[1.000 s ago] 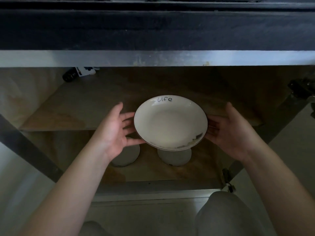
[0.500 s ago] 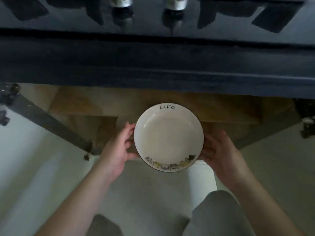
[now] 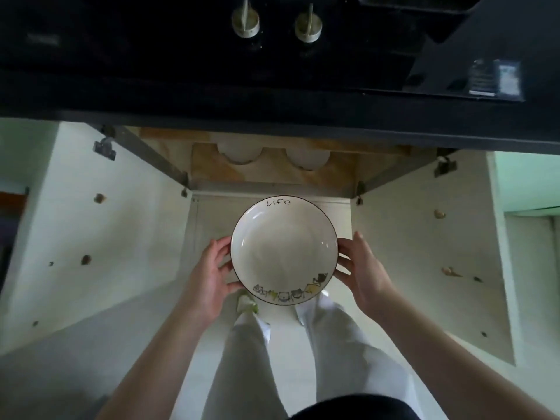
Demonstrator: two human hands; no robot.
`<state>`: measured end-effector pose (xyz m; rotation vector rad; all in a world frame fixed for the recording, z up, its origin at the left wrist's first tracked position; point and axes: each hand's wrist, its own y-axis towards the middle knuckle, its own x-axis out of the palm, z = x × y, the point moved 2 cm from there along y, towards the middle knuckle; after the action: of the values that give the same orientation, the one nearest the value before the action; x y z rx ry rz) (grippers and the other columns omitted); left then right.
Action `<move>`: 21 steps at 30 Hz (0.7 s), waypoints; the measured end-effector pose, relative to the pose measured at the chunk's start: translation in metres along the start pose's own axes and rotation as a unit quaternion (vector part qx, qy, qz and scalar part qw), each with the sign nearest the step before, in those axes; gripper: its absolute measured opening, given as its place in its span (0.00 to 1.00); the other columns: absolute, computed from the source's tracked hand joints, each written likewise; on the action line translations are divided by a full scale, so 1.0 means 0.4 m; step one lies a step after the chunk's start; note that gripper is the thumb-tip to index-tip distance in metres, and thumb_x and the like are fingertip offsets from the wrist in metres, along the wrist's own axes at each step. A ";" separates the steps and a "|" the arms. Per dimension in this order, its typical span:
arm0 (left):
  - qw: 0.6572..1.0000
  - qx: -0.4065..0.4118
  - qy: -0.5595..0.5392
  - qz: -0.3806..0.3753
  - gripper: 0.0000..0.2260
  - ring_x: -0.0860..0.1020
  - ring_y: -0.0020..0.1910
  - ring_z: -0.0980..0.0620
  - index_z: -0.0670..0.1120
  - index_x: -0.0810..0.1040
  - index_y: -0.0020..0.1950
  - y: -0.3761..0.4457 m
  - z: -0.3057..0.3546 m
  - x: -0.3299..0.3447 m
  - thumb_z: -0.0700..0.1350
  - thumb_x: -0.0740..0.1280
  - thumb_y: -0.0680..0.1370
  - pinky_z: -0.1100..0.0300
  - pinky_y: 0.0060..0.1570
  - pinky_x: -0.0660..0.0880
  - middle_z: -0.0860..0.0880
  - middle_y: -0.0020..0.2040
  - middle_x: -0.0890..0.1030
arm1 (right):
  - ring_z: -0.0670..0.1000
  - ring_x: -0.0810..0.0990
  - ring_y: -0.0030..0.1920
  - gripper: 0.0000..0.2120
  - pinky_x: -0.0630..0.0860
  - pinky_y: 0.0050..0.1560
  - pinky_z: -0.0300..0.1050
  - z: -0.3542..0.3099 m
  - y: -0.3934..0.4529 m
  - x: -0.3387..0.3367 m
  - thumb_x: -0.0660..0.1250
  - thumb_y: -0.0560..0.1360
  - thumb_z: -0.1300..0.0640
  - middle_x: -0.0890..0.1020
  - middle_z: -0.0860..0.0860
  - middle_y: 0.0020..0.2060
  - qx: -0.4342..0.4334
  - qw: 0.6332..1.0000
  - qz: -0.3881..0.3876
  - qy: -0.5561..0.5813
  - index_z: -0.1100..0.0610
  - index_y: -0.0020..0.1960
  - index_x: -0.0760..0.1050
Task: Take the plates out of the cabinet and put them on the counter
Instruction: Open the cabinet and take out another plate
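Head view shows that we have lifted the plate (image 3: 284, 250) clear of the cabinet (image 3: 272, 172); a second ago it hung just above the shelf, now it sits level in front of us, below the dark table (image 3: 212, 95) edge. Our left hand (image 3: 212, 275) and right hand (image 3: 362, 269) grip its opposite rims. Two more plates (image 3: 307, 159) remain inside, so next we judge it goes up onto the table

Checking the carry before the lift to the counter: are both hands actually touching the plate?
Touching. The head view shows the left hand and the right hand gripping opposite edges of the plate, fingers running under its rim with no gap.
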<state>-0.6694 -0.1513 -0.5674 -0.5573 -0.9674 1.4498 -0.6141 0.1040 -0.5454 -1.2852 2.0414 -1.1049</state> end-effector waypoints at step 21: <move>0.985 0.152 0.005 -0.087 0.24 0.76 0.63 0.43 0.51 0.79 0.66 -0.601 0.204 -0.056 0.61 0.51 0.82 0.43 0.43 0.81 0.47 0.65 0.79 | 0.53 0.82 0.52 0.22 0.80 0.45 0.47 -0.153 -0.550 0.021 0.51 0.81 0.37 0.84 0.51 0.51 -0.150 0.986 -0.048 -0.046 0.48 0.52 0.78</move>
<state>-0.5973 -0.2149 -0.3316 -0.2491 -0.7490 1.4016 -0.5517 0.0687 -0.3283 -1.5647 2.1537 -0.7800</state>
